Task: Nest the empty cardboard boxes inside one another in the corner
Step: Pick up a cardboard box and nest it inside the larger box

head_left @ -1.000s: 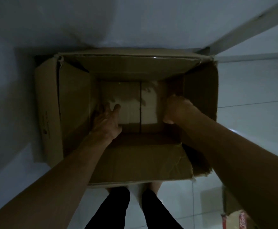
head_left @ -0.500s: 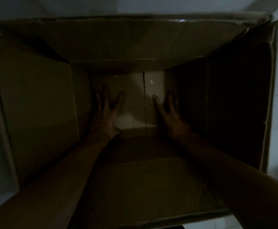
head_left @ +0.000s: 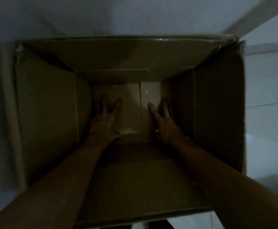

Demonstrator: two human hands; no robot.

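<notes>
A large brown cardboard box (head_left: 217, 104) stands open-topped below me, filling most of the view, its flaps folded up or outward. Both my arms reach deep inside it. My left hand (head_left: 104, 119) lies flat with fingers spread on the pale bottom (head_left: 133, 103) of the box, left of the centre seam. My right hand (head_left: 163, 121) rests flat with fingers apart on the bottom, right of the seam. Neither hand holds anything. The light is dim and the inside walls are dark.
A pale wall (head_left: 135, 15) rises just behind the box and along its left side. White tiled floor (head_left: 267, 90) shows to the right. My dark trouser legs (head_left: 158, 224) are just visible below the near flap.
A second ago my right hand was curled by the right wall; it now lies flat on the bottom. My head dipped close, then pulled back a little, showing the wall and floor again.
</notes>
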